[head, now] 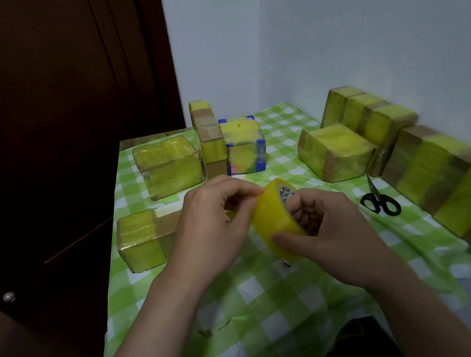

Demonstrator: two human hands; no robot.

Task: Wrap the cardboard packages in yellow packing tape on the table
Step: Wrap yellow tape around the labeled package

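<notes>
- Leftmost, a dark wooden door (pixel 48 115) stands beside the counter (pixel 264 312), which is covered by a green checked cloth.
- Near the counter's left edge lies a half-taped package (pixel 148 241), yellow at one end and bare cardboard at the other, just left of the left hand.
- Behind it sits a fully taped package (pixel 169 167), then an upright package (pixel 208 139) touching a blue-edged box (pixel 243 146).
- The left hand (pixel 214 228) has its fingers curled, with the fingertips pinching at the outer edge of the tape roll (pixel 276 218).
- The yellow tape roll is held between the two hands over the middle of the cloth, tilted so its core faces up and to the right.
- The right hand (pixel 325 226) grips the roll, fingers hooked into the core and thumb pressed on the yellow outer face.
- Black-handled scissors (pixel 379 200) lie on the cloth near the right hand, blades together and pointing away.
- Farther right are a low package (pixel 335 153), a row of packages (pixel 369 117) by the wall, and a long banded package (pixel 460 183) along the right edge.
</notes>
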